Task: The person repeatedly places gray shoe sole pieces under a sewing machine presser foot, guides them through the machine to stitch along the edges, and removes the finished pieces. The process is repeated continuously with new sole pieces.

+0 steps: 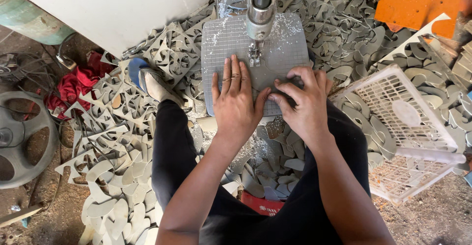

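While both hands press down on it, a grey sheet (282, 53) marked with a fine grid lies flat on the small table of a cutting machine, dusted with pale shavings near its far edge. It is roughly square with rounded corners, so no long axis stands out; its near edge faces the person and its far edge runs under the machine's metal head (259, 9), whose thin blade (254, 56) meets the sheet just beyond the fingertips.

The left hand (235, 102) lies palm down and fully open, fingers straight, close together and pointing away towards the blade, gripping nothing. The right hand (302, 102) is beside it, thumbs nearly touching, with fingers curled and bent at the knuckles, fingertips pushing on the sheet; whether it pinches a small piece beneath them cannot be told. Both forearms reach forward from the bottom of the view, over legs in black trousers (172, 156).

Around the machine the floor is heaped with grey offcuts (113, 142), curved and angular. A foot in a sandal (152, 83) rests among them on the left. Further left are a red cloth (73, 85) and a grey wheel (19, 137). On the right a white plastic crate (408, 127) lies tilted, and an orange board (418, 1) sits at the top right corner.
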